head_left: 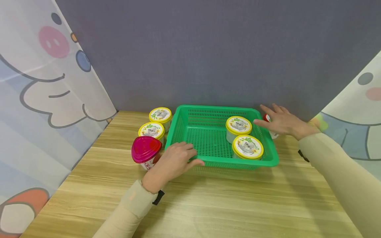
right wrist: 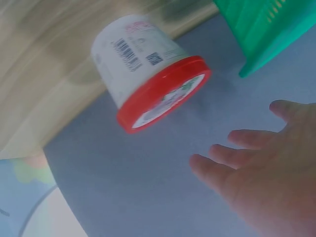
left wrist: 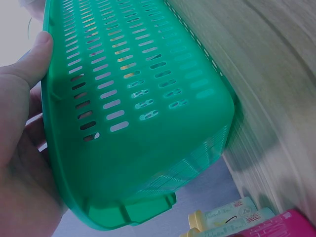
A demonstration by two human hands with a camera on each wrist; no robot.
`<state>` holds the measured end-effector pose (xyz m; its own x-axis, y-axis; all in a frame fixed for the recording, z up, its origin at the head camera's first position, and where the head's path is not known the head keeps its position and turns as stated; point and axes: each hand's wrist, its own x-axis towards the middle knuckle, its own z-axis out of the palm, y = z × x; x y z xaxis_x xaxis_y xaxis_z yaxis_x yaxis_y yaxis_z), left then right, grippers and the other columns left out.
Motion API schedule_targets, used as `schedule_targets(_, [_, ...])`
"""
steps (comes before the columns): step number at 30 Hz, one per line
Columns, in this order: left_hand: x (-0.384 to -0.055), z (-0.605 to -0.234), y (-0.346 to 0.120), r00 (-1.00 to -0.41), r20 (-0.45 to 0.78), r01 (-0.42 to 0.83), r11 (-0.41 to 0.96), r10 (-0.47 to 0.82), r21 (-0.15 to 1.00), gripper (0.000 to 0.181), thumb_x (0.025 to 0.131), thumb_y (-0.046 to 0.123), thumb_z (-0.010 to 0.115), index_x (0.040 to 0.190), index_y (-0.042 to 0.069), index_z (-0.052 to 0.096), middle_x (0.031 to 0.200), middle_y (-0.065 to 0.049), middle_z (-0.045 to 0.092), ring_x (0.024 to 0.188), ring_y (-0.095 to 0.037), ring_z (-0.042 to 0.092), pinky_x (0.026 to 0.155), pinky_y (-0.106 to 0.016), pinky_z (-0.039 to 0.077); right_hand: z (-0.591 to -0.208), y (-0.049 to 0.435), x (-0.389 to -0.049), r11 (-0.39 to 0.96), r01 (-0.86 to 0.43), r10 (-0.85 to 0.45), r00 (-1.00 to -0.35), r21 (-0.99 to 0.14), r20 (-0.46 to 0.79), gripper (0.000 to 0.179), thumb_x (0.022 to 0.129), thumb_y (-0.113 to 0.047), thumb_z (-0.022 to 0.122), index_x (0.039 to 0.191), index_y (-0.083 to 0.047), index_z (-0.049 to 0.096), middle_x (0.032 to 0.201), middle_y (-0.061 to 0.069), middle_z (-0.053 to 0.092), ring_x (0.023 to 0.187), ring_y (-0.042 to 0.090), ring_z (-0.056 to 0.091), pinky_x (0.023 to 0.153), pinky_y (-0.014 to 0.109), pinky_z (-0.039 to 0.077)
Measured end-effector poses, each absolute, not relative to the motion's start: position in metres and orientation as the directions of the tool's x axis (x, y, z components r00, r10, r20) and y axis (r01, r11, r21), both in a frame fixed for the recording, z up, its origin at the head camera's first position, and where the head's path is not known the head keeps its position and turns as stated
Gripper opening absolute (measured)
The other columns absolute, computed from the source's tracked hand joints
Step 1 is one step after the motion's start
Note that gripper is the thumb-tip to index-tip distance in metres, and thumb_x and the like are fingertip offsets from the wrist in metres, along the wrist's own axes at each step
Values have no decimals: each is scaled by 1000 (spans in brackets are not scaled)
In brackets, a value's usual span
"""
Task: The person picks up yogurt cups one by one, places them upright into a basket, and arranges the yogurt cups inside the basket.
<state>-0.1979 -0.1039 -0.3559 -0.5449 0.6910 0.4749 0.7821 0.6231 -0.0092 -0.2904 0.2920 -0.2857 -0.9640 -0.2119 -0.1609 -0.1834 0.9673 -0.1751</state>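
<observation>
A green plastic basket (head_left: pixel 214 161) stands on the wooden table. My left hand (head_left: pixel 172 158) grips its rim at the near left corner, thumb (left wrist: pixel 37 59) on the outer side and fingers curled over inside. Two yellow-lidded tubs, one farther back (head_left: pixel 239 125) and one nearer (head_left: pixel 248 147), stand in the basket's right part. Beyond the basket's right side is a white tub (right wrist: pixel 140 61) with a red lid. My right hand (head_left: pixel 281 121), fingers spread, hovers close to this tub and is apart from it in the right wrist view.
Left of the basket stand two more yellow-lidded tubs, a rear one (head_left: pixel 160 115) and a front one (head_left: pixel 151 130). A cup with a pink lid (head_left: pixel 146 148) is beside my left hand. A grey panel (head_left: pixel 190 59) rises behind the table (head_left: pixel 226 205), with printed cloths at both sides.
</observation>
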Motion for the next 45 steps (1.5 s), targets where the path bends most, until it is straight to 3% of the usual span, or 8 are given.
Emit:
schedule_targets(12, [-198, -357, -103, -551, 471, 779, 628, 689, -8, 39, 90, 48, 73, 68, 18, 60, 66, 8, 42, 62, -10, 42, 61, -24, 40, -293, 313, -298, 966, -131, -172, -969, -223, -179, 97, 99, -73, 28, 162, -4, 3, 157, 45, -2, 140, 69, -3, 103, 83, 10])
schedule_targets(19, [-197, -356, -104, -555, 471, 775, 632, 686, -8, 40, 90, 48, 73, 68, 18, 60, 66, 8, 42, 63, -10, 42, 61, -24, 41, -296, 328, -306, 965, -124, -162, -975, -233, -152, 95, 101, -68, 33, 160, 2, 9, 153, 48, 3, 137, 72, 1, 106, 80, 8])
schedule_targets(31, [-198, -357, -103, -539, 487, 780, 626, 687, -19, 41, 89, 48, 74, 67, 17, 58, 66, 7, 40, 61, -11, 41, 60, -24, 40, -305, 339, -315, 967, -75, -124, -974, -245, -191, 95, 101, -65, 37, 159, 3, 5, 151, 51, -1, 133, 76, 0, 101, 84, 12])
schedule_targets(45, [-199, -358, -103, -536, 484, 778, 627, 692, -35, 41, 90, 48, 74, 67, 18, 58, 67, 8, 43, 62, -10, 42, 61, -24, 40, -317, 337, -329, 972, -112, -155, -966, -206, -205, 84, 104, -54, 42, 156, 6, 16, 151, 51, 2, 134, 74, 6, 104, 82, 14])
